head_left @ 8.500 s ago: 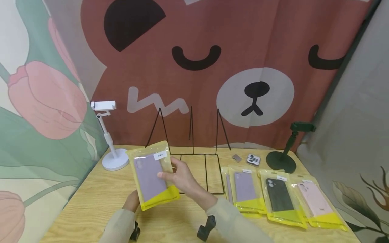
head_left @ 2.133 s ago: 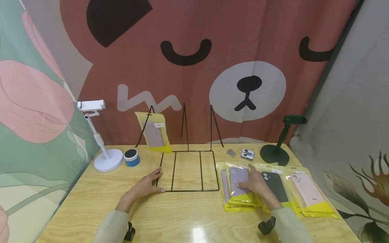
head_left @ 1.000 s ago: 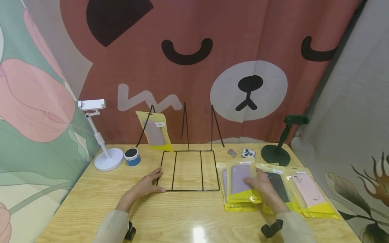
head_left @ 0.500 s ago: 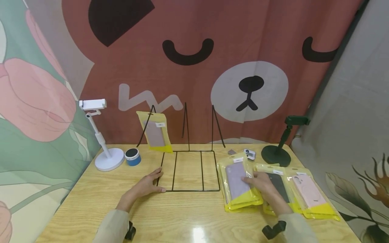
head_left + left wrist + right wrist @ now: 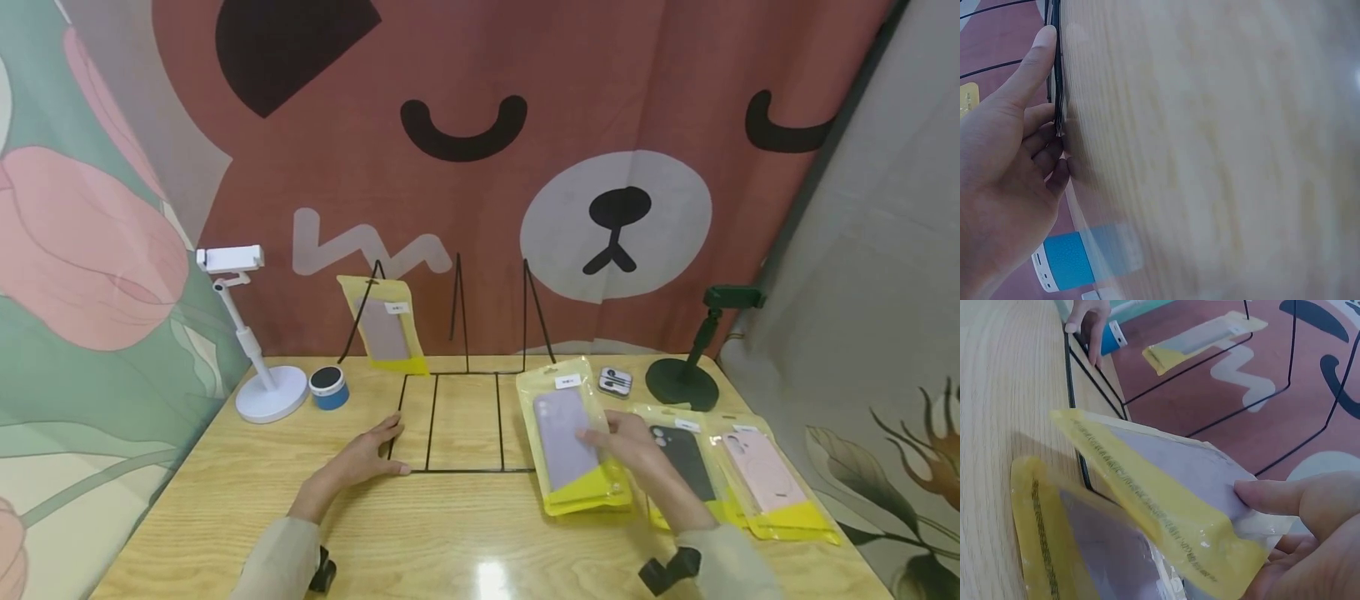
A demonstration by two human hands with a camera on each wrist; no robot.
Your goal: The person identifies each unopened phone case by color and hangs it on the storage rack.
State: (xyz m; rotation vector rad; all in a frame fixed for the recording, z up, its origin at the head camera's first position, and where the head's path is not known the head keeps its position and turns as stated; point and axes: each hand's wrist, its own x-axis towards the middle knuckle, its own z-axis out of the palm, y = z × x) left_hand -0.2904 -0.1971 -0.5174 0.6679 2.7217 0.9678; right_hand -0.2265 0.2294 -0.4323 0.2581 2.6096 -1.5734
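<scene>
My right hand (image 5: 630, 442) pinches a yellow-edged pouch with a purple phone case (image 5: 562, 433), tilted up beside the right end of a black wire display rack (image 5: 499, 421). In the right wrist view, the thumb presses on its face and the fingers are behind it. Below it lies another purple phone case pouch (image 5: 1041, 550). My left hand (image 5: 363, 457) grips the rack's front left corner, thumb along the front wire and bent fingers at the side wire. Another purple case pouch (image 5: 384, 327) hangs on the rack's left prong.
Right of the hand lie pouches with a black phone case (image 5: 686, 458) and a pink one (image 5: 763, 467). Behind are boxed earphones (image 5: 615, 382) and a green phone stand (image 5: 681, 383). A blue speaker (image 5: 328, 387) and a white phone stand (image 5: 272, 393) stand at left.
A pouch once in my hands now hangs on the left prong. My right hand has lifted another purple case pouch off its pile and moved it left. The left hand stays at the rack.
</scene>
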